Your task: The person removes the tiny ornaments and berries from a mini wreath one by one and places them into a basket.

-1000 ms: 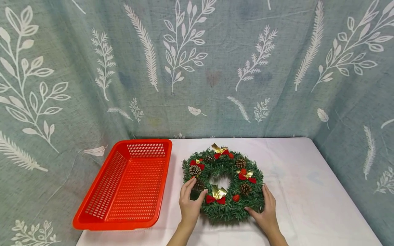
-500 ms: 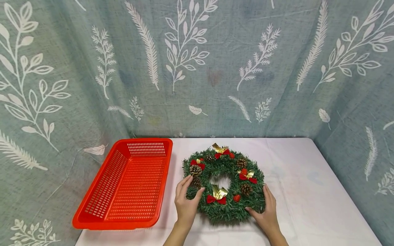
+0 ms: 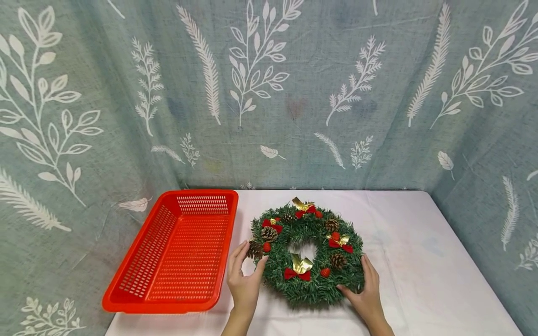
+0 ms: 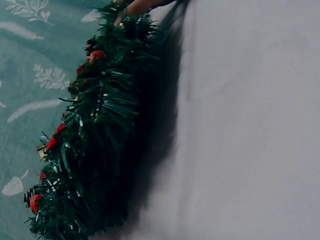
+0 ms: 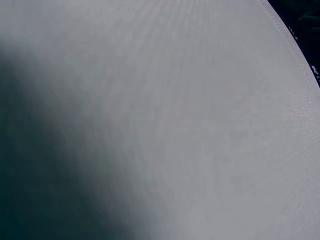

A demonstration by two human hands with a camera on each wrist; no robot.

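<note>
A: Ground first?
B: White tabletop [image 3: 424, 270], faint creases, one rounded far corner well to the right of the slotted red basket [image 3: 155, 307]. Grey-green curtain [image 3: 307, 161], white sprig print, hung behind the basket and to either side of it.
A: The wreath [image 3: 321, 256]?
B: Lying right of the basket, apart from it. Bristly dark-green ring, open centre; red bows [image 3: 297, 273] with gold ribbon, brown cones [image 3: 338, 261], red berries [image 3: 325, 272].
A: Hands?
B: Left hand [image 3: 244, 285], basket side: thumb and fingers parted, one pine cone [image 3: 254, 250] held between. Right hand [image 3: 366, 293], side farthest from basket: fingers and thumb moderately spread, gripping the wreath's edge.
</note>
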